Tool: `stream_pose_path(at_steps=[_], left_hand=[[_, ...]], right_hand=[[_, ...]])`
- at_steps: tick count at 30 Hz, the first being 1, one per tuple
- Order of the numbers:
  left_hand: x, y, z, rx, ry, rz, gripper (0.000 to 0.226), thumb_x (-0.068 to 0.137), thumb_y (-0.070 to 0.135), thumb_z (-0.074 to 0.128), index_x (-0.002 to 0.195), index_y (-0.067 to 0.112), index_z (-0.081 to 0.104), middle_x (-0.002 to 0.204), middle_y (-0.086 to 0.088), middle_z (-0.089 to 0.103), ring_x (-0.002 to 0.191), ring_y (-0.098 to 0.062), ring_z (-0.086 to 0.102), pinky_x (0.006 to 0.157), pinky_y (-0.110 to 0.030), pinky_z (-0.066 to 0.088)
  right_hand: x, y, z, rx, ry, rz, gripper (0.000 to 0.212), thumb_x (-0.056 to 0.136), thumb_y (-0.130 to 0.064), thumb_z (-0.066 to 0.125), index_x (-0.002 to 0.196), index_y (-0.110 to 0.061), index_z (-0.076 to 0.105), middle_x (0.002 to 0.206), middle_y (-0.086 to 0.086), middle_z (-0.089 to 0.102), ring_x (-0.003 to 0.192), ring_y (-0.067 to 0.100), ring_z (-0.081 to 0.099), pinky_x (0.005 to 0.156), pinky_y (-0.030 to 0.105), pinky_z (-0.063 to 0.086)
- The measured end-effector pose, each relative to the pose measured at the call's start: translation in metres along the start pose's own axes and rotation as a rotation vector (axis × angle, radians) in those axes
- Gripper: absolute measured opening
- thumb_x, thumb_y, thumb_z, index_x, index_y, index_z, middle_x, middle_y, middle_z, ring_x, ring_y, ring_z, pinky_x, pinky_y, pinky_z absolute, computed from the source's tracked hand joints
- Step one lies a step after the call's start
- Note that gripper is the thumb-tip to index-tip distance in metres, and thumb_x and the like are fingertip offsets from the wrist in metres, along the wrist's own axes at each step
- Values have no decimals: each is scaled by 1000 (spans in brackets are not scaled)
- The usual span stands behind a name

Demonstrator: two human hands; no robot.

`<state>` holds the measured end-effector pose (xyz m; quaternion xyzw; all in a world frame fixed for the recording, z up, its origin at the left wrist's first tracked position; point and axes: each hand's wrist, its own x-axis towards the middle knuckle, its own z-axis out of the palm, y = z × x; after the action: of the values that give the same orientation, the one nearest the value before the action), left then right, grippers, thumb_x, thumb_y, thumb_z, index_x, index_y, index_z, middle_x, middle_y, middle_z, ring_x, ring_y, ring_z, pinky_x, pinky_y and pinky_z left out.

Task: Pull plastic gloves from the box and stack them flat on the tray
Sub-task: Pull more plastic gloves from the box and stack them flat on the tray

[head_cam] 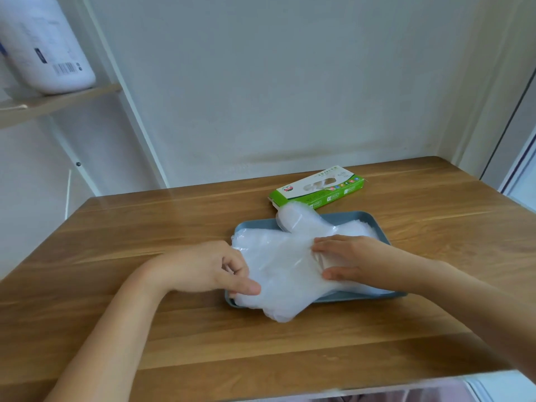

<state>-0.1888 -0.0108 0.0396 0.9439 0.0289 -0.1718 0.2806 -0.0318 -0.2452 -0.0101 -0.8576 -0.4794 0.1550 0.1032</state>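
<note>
A pale blue tray (pixel 380 231) sits on the wooden surface (pixel 174 329), right of its middle. On it lies a flat pile of clear plastic gloves (pixel 285 265), which covers most of the tray's floor. One rounded lobe of plastic reaches over the far rim towards the box (pixel 320 189), and another hangs over the near rim onto the surface.

The box is green and white and lies flat just behind the tray, close to the wall (pixel 290 82). Film shows through the opening in its top.

Both arms reach in from the near edge. The left grip (pixel 220 268) (a bare hand, like the other) is at the pile's left edge, above the tray's left rim. Its fingers are curled and its thumb lies along the plastic, so it pinches the edge of the film. The right grip (pixel 348 258) rests on top of the pile over the tray's right half, its fingers fairly straight and spread, with the thumb pointing left. It presses the plastic down and closes round nothing. The film is slightly puckered between thumb and forefinger.

At upper left a wooden shelf (pixel 58 101) carries a white container (pixel 43 44) with a barcode label.
</note>
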Motion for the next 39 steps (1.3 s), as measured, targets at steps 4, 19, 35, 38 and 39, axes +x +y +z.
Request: stream_pose_path(at_steps=[4,19,35,38,39], left_hand=[[-3,10,-6,-59,327,3,37,81,57,64,71,21,66,69,4,60,65,-12,51,67,-30,39],[15,13,25,-2,-41,-110,36,98,40,50,69,20,59,63,9,61,61,-6,54,66,-21,44],[120,11,-50,-26,430,-5,11,94,30,59,98,23,67,92,12,65,82,-6,58,81,-26,45],[153,-2,-45,-64,464,26,11,92,24,62,97,33,63,102,12,64,96,-5,59,91,-23,46],[161,-7,-43,-76,467,24,15,91,24,64,98,38,61,111,10,64,104,-7,59,97,-28,45]], right_hand=[[-4,-5,1,-14,4,-15,69,86,-57,56,145,-36,28,151,-18,26,131,6,35,103,19,23],[-13,2,-9,-5,-97,-1,81,80,-61,60,146,-44,18,155,-23,12,140,6,19,113,32,20],[69,49,-74,196,374,93,17,92,-28,59,105,-27,69,95,-18,64,89,1,57,68,7,39],[105,64,-71,203,407,174,21,94,-23,55,108,-21,70,105,-2,68,94,12,58,74,22,40],[115,67,-69,199,411,196,21,94,-23,54,103,-18,72,101,0,69,92,16,59,73,25,42]])
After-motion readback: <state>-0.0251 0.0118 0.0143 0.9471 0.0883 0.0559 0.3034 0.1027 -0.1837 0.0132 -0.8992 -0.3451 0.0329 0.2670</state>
